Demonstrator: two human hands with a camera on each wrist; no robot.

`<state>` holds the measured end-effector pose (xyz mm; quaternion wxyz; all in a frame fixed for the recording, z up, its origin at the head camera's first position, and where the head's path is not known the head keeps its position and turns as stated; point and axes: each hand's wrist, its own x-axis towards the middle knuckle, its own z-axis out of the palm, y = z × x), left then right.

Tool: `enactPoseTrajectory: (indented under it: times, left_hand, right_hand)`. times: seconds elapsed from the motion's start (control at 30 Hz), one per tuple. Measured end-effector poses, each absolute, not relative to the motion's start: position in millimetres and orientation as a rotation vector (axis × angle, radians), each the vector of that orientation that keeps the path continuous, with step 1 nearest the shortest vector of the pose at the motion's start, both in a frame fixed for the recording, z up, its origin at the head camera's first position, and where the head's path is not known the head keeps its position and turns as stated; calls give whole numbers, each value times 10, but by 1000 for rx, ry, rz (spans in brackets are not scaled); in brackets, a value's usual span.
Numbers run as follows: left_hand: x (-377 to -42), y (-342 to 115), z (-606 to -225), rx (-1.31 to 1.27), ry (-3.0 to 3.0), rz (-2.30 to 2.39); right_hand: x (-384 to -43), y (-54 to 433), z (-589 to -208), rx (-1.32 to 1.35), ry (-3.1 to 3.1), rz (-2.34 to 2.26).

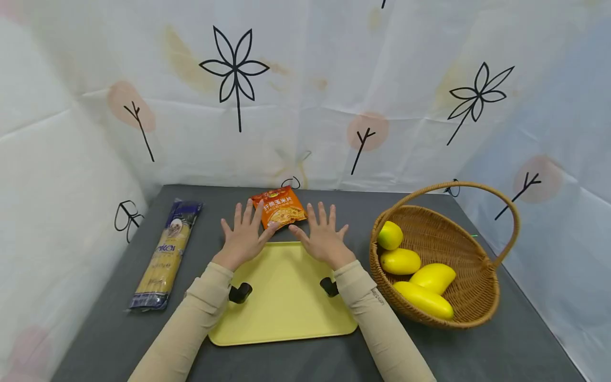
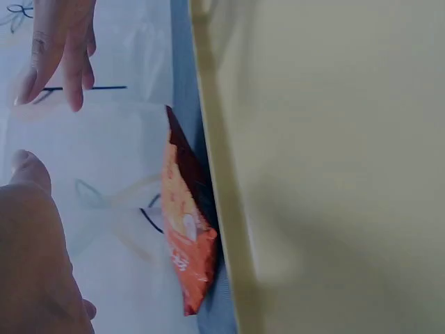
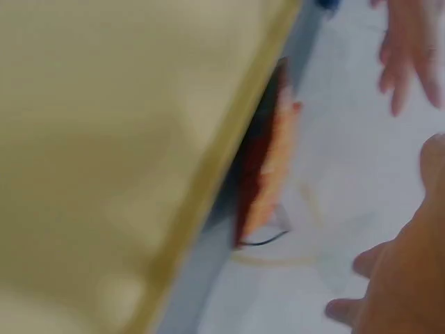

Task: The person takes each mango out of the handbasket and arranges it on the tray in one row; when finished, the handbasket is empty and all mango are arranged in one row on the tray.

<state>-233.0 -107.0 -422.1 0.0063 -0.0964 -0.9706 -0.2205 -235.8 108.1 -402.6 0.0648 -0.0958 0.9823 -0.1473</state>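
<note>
Both hands hover over the far part of a yellow tray [image 1: 286,297], palms down with fingers spread. My left hand [image 1: 243,236] holds nothing and is above the tray's far left corner. Opposite it, my right hand [image 1: 324,236] is empty too, its thumb pointing toward the left thumb. Just beyond the tray lies an orange snack packet [image 1: 281,204], partly overlapped by the left fingertips in the head view. In the left wrist view the packet [image 2: 184,229] sits beside the tray's rim [image 2: 222,188]. The right wrist view is blurred but shows the same packet [image 3: 268,167].
A long pack of pasta [image 1: 167,257] lies at the left of the grey table [image 1: 191,350]. On the right stands a wicker basket [image 1: 458,249] with a tall handle, holding several yellow mangoes [image 1: 422,300]. A patterned white cloth [image 1: 305,95] hangs behind the table.
</note>
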Motion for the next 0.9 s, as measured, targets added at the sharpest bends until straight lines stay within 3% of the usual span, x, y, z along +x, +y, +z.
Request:
enactPoseTrajectory:
  times: [0.2, 0.43, 0.7, 0.9]
  left_hand:
    - [-1884, -1367, -4197, -449, -2999, -771]
    - [-1281, -1711, -4318, -526, -2846, -1020]
    - [-1158, -1949, -4520, -266, -2863, -1311]
    - [-1226, -2008, -4709, -248, -2883, -1264]
  right_hand:
    - [-1741, 1191, -3583, -436, 2896, -514]
    - [-1075, 1731, -3147, -573, 3019, -542]
    - [-1039, 2568, -3106, -326, 3035, -469]
    - [-1077, 2955, -3253, -119, 2859, -418]
